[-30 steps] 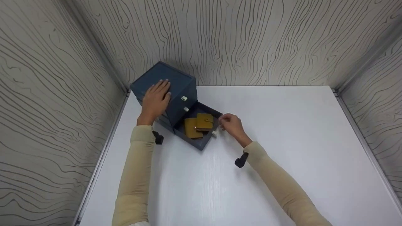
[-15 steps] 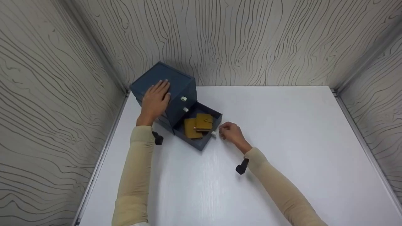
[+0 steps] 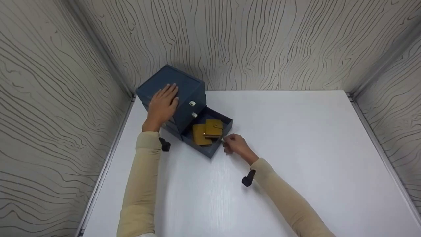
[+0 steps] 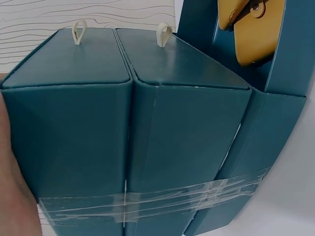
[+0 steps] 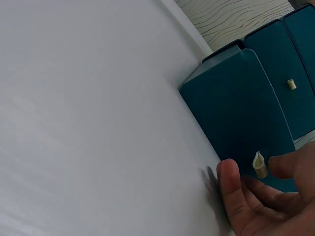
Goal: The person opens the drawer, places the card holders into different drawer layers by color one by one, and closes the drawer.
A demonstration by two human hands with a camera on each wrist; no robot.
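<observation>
A dark blue chest of drawers (image 3: pixel 184 77) stands at the back left, its lowest drawer (image 3: pixel 205 152) pulled out. In that drawer lie two mustard-yellow notebooks, the snap-strapped one (image 3: pixel 213 127) partly over the other notebook (image 3: pixel 200 133). My left hand (image 3: pixel 161 105) rests flat on the chest's top, fingers extended; only its edge shows in the left wrist view. My right hand (image 3: pixel 236 144) is at the front of the lowest drawer. In the right wrist view its thumb and bent fingers stand on either side of the cream pull loop (image 5: pixel 260 166), with a gap between them.
The upper two drawers are closed, each with a cream loop, such as the top loop (image 3: pixel 192 103). Clear tape (image 4: pixel 162 204) runs across the chest's side. A white table (image 3: pixel 296 148) lies beneath, with wood-grain-patterned walls (image 3: pixel 263 42) behind and at both sides.
My right hand has moved from the drawer's far front corner down along its front to the pull loop. My left hand stays on the chest. Drawer and notebooks have not visibly moved.
</observation>
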